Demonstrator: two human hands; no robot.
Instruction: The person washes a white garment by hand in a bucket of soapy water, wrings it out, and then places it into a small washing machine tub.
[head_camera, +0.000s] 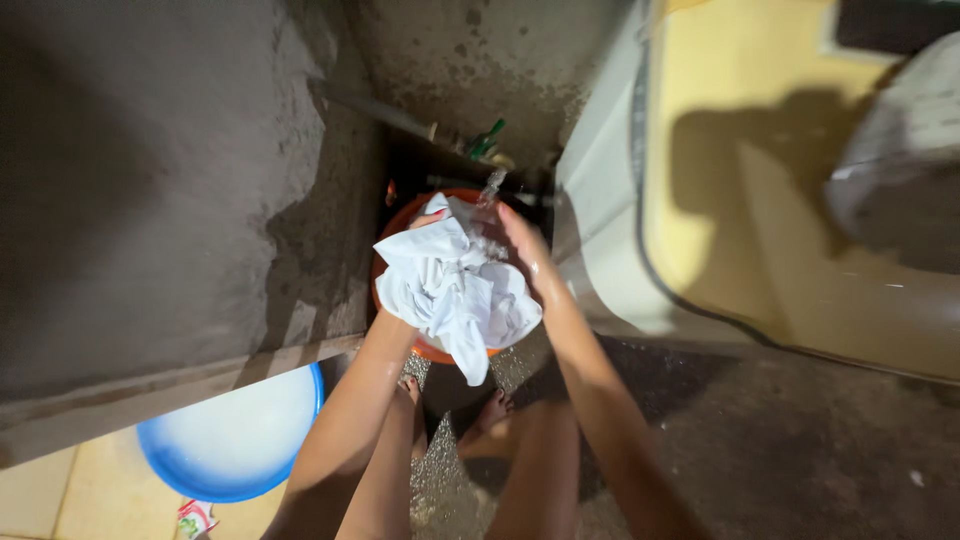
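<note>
Bare wet feet (487, 415) stand near on the floor, just under the round orange plastic tub (432, 350). Both hands grip the crumpled white cloth (455, 290) over it: left hand (425, 222) far-left, right hand (522, 245) right. Keep the cloth under the green tap (487, 140) and squeeze over the tub

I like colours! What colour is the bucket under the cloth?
Orange. The bucket shows as an orange rim peeking out around the white cloth, in the head view.
</note>
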